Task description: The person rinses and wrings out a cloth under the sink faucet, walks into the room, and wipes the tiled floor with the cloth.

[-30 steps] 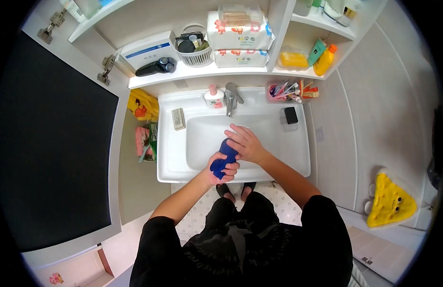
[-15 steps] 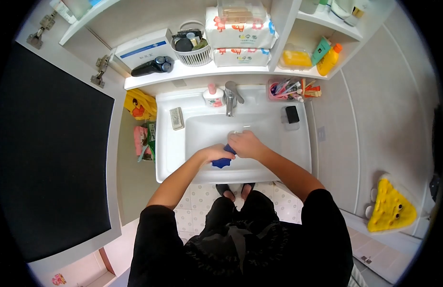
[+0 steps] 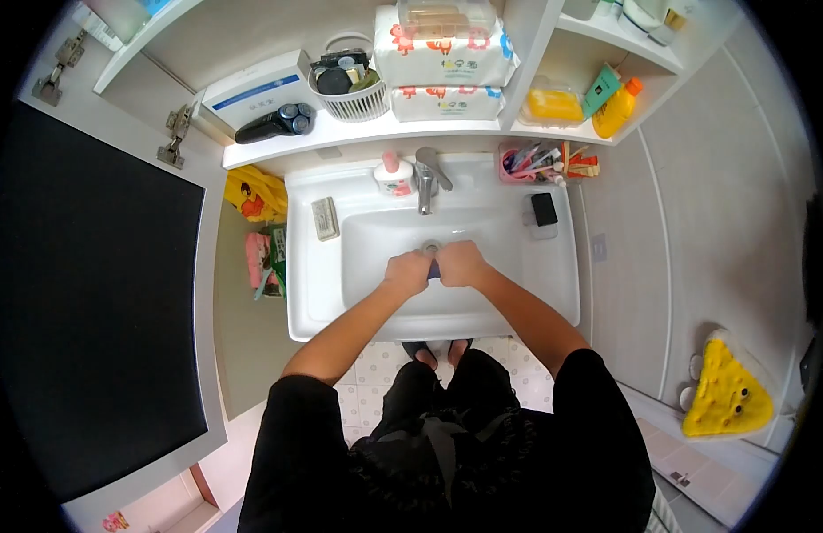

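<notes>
Blue cloth (image 3: 433, 270); bunched between fists (image 3: 408, 273) (image 3: 460, 264)

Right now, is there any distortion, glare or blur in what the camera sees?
In the head view, the wide lens bows the shelf and blackens the corners; in the head view, a small glint shows in the sink; in the head view, left hand and right hand look slightly soft, with little of the blue item visible between them.

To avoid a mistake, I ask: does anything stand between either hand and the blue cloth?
Nothing visible does: the left hand and right hand are closed on the blue cloth over the sink. The tap stands beyond, apart from them.
</notes>
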{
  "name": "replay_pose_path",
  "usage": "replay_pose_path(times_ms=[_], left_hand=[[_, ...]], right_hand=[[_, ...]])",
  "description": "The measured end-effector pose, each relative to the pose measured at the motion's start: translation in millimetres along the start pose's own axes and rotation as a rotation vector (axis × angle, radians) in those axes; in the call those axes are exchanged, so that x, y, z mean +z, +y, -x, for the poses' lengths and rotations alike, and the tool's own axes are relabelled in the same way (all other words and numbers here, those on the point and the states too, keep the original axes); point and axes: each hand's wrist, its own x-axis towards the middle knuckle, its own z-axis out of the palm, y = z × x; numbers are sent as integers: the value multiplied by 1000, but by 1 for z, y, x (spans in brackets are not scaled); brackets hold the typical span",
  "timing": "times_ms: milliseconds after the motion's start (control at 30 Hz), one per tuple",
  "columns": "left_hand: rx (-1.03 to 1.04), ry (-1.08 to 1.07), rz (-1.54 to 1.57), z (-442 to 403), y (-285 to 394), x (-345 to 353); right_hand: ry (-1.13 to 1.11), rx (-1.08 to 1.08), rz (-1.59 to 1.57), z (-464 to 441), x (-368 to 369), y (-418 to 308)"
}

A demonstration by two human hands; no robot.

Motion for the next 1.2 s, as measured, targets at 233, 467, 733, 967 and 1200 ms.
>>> replay_pose_path(times_ms=[233, 467, 733, 967, 1200], left_hand=[[-204, -15, 154, 17, 37, -29], [-331, -288, 1170, 16, -1, 5], [-429, -772, 2099, 50, 15, -31], [-422, -803, 2121, 53, 23, -33], [-464, -290, 1367, 32, 1, -23]], right_hand=[[-40, 41, -132, 11, -11, 10], [445, -127, -50, 40, -16, 15], [763, -265, 75, 32, -15, 4], [822, -371, 36, 10, -18, 9], [319, -155, 86, 10, -5, -7]])
